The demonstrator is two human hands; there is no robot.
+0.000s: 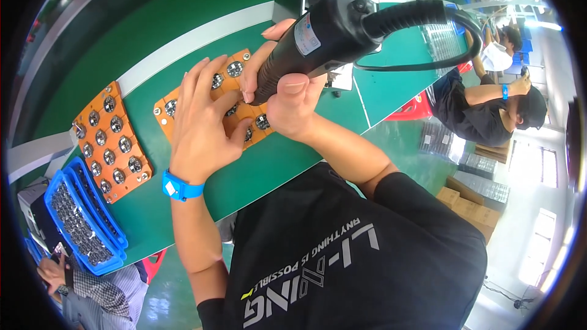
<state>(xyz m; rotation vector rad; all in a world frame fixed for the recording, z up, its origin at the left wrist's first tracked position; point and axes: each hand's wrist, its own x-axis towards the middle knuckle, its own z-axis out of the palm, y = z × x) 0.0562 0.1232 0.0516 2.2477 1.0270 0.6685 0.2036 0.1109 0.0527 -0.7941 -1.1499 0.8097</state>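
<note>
Right hand [295, 102]: clasping black cylindrical tool [333, 30].
Left hand [205, 121]: half-spread over orange rectangular panel [244, 112], tool's eight o'clock.
Tool: seemingly mid-press — needs steadiness.

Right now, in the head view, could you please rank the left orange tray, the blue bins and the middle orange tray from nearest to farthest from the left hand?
1. Middle orange tray: directly beneath the left hand.
2. Left orange tray: to that hand's left.
3. Blue bins: farther off, lower left.
</note>
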